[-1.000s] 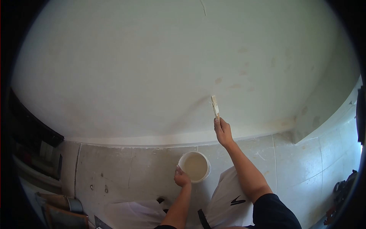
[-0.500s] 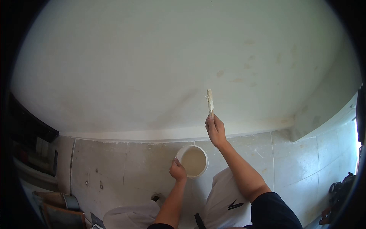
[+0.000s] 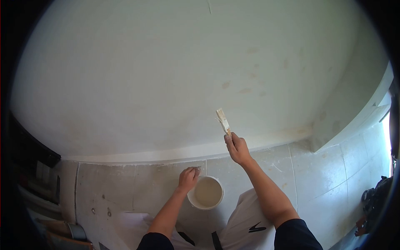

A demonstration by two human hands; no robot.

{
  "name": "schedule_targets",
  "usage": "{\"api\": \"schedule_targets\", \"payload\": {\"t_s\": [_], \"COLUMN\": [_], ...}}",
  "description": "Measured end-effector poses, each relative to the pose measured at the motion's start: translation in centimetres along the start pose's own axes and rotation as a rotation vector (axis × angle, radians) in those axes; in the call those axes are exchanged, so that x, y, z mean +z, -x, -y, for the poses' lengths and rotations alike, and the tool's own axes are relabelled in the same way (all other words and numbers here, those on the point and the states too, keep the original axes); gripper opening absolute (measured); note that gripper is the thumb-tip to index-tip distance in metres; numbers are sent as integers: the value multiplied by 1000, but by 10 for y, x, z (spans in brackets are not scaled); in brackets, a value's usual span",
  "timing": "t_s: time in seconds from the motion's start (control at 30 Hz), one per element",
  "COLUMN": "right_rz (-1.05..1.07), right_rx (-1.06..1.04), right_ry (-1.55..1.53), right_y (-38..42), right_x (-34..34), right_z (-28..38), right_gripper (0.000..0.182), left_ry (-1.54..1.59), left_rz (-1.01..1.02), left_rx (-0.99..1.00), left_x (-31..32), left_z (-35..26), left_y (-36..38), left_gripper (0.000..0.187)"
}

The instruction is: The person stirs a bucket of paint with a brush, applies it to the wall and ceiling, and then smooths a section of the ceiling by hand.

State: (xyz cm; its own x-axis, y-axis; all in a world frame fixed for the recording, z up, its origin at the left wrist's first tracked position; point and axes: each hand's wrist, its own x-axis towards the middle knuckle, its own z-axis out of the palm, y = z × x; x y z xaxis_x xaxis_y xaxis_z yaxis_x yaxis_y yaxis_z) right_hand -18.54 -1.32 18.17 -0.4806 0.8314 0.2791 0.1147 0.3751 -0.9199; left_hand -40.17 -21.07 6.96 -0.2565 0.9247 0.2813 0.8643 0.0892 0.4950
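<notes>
My right hand [image 3: 236,148] is raised and grips the wooden handle of a small paintbrush [image 3: 223,121], whose white-coated bristles point up and left against the white wall [image 3: 166,75]. Lower down, my left hand [image 3: 188,179] holds the rim of a small white bucket [image 3: 205,193] with pale paint inside, at its upper left edge. Faint brownish stains mark the wall above and right of the brush.
Grey floor tiles [image 3: 316,175] run along the foot of the wall. My white shorts with a black logo [image 3: 250,221] show at the bottom. Dark shelving [image 3: 29,158] stands at the left, and a dark object [image 3: 375,204] lies at the far right.
The brush has tilted left and come down slightly on the wall. My left hand and the bucket have dropped lower, with the hand shifted to the bucket's upper left rim.
</notes>
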Motion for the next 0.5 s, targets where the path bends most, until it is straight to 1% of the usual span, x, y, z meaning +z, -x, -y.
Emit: {"api": "schedule_targets", "payload": {"t_s": [0.07,0.1,0.13,0.2,0.23,0.27,0.3,0.37,0.47,0.5], "right_rz": [-41,-57,-83,-118,-137,-157,-172,-169,-155,-150], "right_rx": [-9,-2,-4,-3,-14,-23,-34,-29,-41,-51], "right_ry": [27,39,37,64,69,79,94,131,174,183], "right_y": [3,9,13,21,23,26,26,30,33,36], "right_x": [-17,-25,-38,-61,-67,-74,-76,-83,-91,-92], "right_z": [7,9,7,4,3,4,6,17,28,30], "right_gripper": [38,38,38,38,38,38,39,39,38,38], "left_ry": [70,122,115,27,-124,-165,-278,-420,-588,-607], "left_rz": [-266,-395,-483,-699,-858,-983,-1057,-1087,-800,-739], "left_rx": [224,316,439,584,684,828,895,853,396,334], "left_x": [-39,-70,-101,-158,-187,-217,-251,-298,-339,-346], "left_z": [-27,-54,-86,-150,-178,-202,-225,-269,-316,-324], "left_y": [-55,-97,-138,-209,-243,-277,-303,-338,-360,-363], "left_gripper": [21,17,18,36,52,67,79,111,148,150]}}
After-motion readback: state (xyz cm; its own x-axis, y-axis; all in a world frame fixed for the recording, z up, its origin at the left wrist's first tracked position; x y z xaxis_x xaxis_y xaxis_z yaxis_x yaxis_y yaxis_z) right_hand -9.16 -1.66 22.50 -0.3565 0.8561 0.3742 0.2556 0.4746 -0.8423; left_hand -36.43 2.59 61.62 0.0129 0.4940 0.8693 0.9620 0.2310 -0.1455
